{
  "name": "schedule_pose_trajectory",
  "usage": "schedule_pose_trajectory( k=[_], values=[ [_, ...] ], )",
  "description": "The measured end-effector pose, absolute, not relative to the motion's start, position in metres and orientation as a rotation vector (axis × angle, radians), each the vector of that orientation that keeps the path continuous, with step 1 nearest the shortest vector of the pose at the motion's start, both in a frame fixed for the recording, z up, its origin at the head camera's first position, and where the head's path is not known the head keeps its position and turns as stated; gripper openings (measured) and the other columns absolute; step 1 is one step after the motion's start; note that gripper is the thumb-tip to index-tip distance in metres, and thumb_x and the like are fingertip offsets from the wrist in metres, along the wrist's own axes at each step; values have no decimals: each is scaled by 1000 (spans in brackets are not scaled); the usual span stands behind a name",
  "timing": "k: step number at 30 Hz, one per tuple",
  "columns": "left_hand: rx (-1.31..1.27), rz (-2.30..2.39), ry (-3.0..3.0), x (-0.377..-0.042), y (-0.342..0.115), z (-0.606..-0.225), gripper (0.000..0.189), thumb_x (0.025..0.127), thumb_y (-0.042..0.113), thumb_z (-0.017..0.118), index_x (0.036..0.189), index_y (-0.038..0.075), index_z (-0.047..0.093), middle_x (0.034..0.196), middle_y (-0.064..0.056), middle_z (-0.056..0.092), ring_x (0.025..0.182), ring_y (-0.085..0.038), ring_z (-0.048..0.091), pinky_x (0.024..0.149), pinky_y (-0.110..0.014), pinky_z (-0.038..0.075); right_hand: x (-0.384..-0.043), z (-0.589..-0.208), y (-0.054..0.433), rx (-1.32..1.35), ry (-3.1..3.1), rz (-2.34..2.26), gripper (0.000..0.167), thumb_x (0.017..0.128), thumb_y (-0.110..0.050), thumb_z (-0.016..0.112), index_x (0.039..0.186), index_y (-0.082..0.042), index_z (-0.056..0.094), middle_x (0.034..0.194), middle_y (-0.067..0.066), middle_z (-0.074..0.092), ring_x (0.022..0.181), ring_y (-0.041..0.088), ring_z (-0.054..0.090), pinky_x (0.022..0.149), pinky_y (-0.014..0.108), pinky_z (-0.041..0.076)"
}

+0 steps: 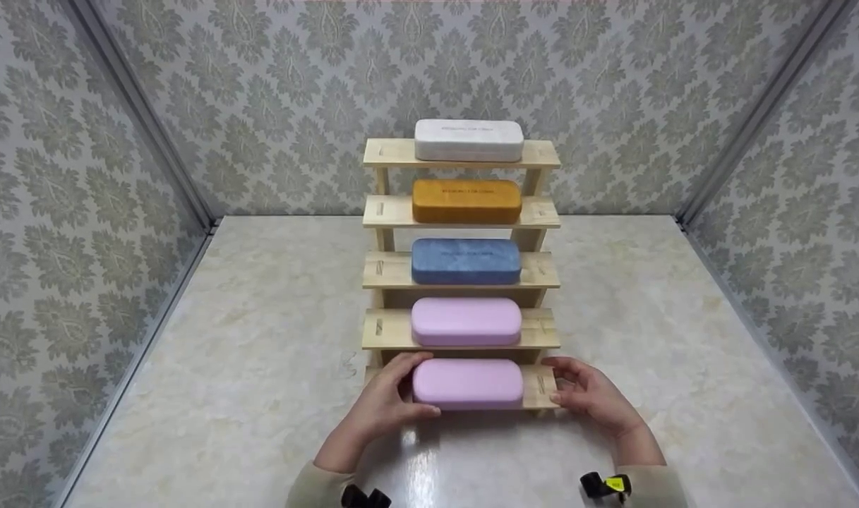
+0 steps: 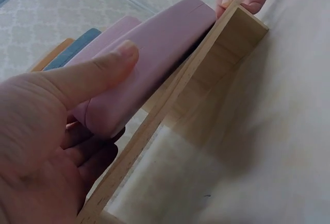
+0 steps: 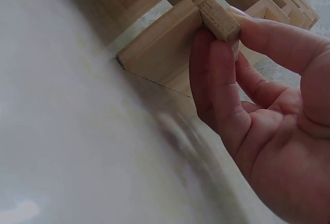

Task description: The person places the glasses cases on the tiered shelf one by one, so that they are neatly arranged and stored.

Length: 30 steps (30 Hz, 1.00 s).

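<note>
A pink glasses case (image 1: 468, 384) lies lengthwise on the lowest step of a wooden stepped rack (image 1: 538, 321). Around its left end is my left hand (image 1: 383, 406), thumb along the front and fingers behind. The left wrist view shows that thumb pressed on the pink case (image 2: 165, 54), with the other fingers curled at its end, partly hidden. My right hand (image 1: 602, 403) pinches the right end of the lowest step. Seen from the right wrist, this hand (image 3: 278, 110) has its thumb on top of the board (image 3: 219, 20) and fingers beneath.
On the higher steps sit another pink case (image 1: 466, 321), a blue case (image 1: 466, 261), a mustard-orange case (image 1: 466, 201) and a white case (image 1: 469, 140) at the top. The rack stands on a marbled table (image 1: 274, 317) enclosed by patterned walls (image 1: 295, 106).
</note>
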<state>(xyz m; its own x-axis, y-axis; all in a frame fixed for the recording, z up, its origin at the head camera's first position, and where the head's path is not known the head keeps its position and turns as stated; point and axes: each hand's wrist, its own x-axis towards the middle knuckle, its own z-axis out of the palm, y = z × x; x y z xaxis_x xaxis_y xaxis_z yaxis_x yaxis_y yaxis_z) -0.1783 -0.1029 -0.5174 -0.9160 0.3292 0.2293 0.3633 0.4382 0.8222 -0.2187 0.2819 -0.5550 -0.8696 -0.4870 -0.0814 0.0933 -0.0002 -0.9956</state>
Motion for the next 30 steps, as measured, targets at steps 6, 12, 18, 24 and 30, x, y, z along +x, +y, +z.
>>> schedule_pose_trajectory(
  k=[6, 12, 18, 24, 30],
  values=[
    [-617, -1454, -2691, -180, -102, -518, 85, 70, 21, 94, 144, 4, 56, 141, -15, 60, 132, -34, 57, 118, -55, 42, -219, -556, 282, -413, 1875, -1931, 69, 92, 4, 66, 148, 19, 28, 129, 6, 57, 117, 11, 65, 96, 24, 59],
    [-614, -1433, -2712, -181, -101, -519, 87, 71, 21, 93, 146, 2, 54, 142, -17, 59, 132, -36, 57, 117, -56, 43, -219, -557, 282, -420, 1860, -1938, 68, 92, 4, 66, 148, 19, 28, 128, 6, 57, 116, 11, 66, 95, 25, 60],
    [-621, -1461, -2715, -179, -101, -517, 88, 72, 19, 93, 148, 2, 51, 144, -18, 57, 134, -36, 55, 119, -56, 41, -219, -557, 283, -425, 1823, -1955, 66, 93, 6, 64, 147, 18, 29, 127, 6, 57, 114, 11, 66, 93, 25, 60],
    [-620, -1450, -2733, -178, -101, -517, 91, 72, 20, 92, 151, 3, 48, 146, -20, 55, 136, -38, 53, 120, -57, 40, -219, -557, 283, -432, 1831, -1950, 67, 93, 6, 65, 147, 19, 28, 128, 6, 57, 115, 12, 66, 94, 25, 60],
    [-609, -1427, -2717, -176, -107, -518, 92, 72, 21, 93, 150, 3, 48, 145, -18, 56, 136, -38, 53, 121, -56, 39, -219, -557, 283, -426, 1826, -1958, 67, 92, 6, 65, 147, 19, 28, 127, 6, 57, 114, 12, 66, 94, 26, 60]
  ],
)
